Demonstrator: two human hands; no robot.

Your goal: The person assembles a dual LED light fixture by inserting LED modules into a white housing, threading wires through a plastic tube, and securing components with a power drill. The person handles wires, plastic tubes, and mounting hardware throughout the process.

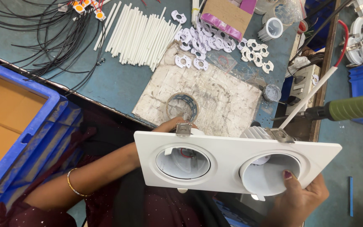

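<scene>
A: Where's the housing [232,162] right now?

B: Held up off the surface [118,80], near the body, tilted with its right end higher. The right hand [297,195] grips the right near edge, fingers clamped on it with the thumb hooked into the right opening. The left hand [171,125] is behind the far left edge; I cannot tell whether those fingers are closed on it or only propping it.

A: So what could go wrong?

B: I'd judge the grip is the weak point. It's a wide piece held mostly at one end, so it could twist or slip and drop onto the tape roll [182,107] just beyond it.

A: And the spring clips?

B: The clip [183,129] by the left hand sits touching those fingers; if it snaps, it may pinch. The other clip [279,134] is close to the green tool [349,107] at the right, and the tool's white tube could catch on it

A: Anything farther off?

B: The white rods [137,35] and brackets [215,44] lie well apart, likely safe
</scene>
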